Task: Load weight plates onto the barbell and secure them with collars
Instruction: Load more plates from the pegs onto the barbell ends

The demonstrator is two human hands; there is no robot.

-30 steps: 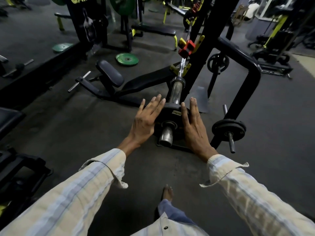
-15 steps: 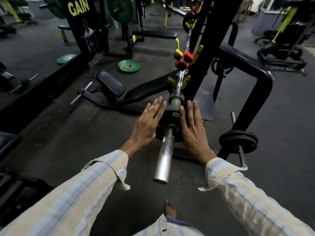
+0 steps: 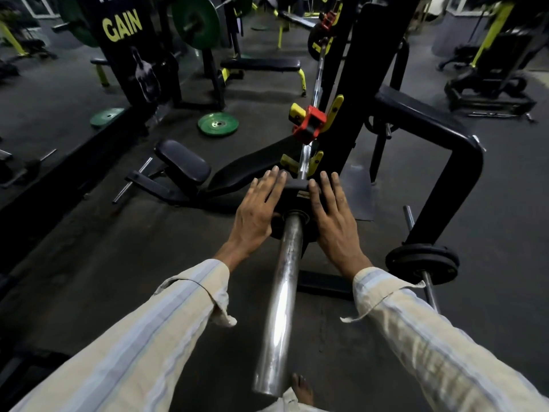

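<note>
Here, left hand [image 3: 255, 212] and right hand [image 3: 334, 218] — both flat, fingers spread wide — press a black weight plate [image 3: 294, 193] along the barbell sleeve [image 3: 282, 301].

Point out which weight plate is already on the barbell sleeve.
The black plate between the left hand and right hand, threaded on the chrome sleeve. The green plates lie on the floor; other black plates sit on a storage peg.

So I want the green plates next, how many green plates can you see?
4: one lying on the floor, one at the mirror's foot, two upright on racks. Some could be reflections; others may be hidden.
</note>
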